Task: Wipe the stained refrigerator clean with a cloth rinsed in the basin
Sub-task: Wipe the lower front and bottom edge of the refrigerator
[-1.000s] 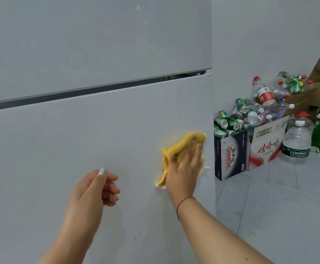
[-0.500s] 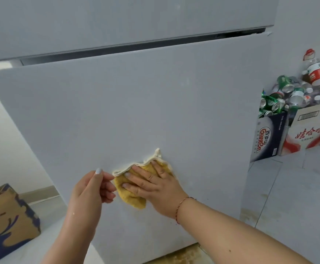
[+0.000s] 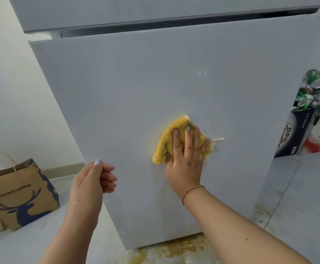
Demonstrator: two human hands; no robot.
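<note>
Refrigerator (image 3: 155,82) door pale grey, crumpled yellow cloth (image 3: 166,143) pressed against it.

Wall (image 3: 12,92): plain white, left bkgd.
Floor (image 3: 298,197): pale grey tiles w/ yellowish stains.
Paper bag (image 3: 20,197): brown, stood left on floor.
Boxes (image 3: 296,134): right, held cans (image 3: 315,92).

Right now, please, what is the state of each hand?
Left hand: closed, fingers curled, holding nothing, off the refrigerator door.
Right hand: open, straight fingers pressing the yellow cloth against the door.
</note>
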